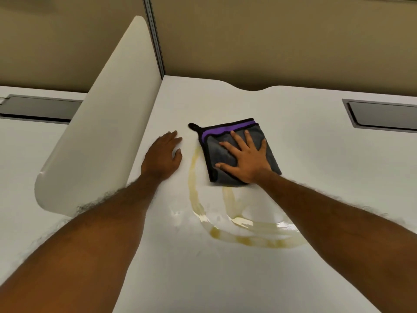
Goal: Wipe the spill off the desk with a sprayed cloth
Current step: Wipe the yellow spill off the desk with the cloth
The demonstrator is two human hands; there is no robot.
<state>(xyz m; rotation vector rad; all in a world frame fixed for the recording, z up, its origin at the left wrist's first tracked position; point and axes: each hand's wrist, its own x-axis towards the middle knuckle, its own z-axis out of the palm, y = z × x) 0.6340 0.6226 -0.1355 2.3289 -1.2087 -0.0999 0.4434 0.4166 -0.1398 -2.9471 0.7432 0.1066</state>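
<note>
A folded grey cloth (222, 152) with black edging and a purple band lies flat on the white desk (316, 154). My right hand (246, 159) presses down on it, palm flat and fingers spread. A yellowish spill (246, 238) streaks the desk in curved smears, running from beside the cloth's left edge down toward me and across to the right. My left hand (163, 154) rests flat on the bare desk to the left of the cloth, holding nothing.
A white curved divider panel (101, 136) stands along the desk's left side, close to my left forearm. Grey cable hatches sit at the far right (381, 116) and on the neighbouring desk at left (38, 108). Tan partition walls rise behind.
</note>
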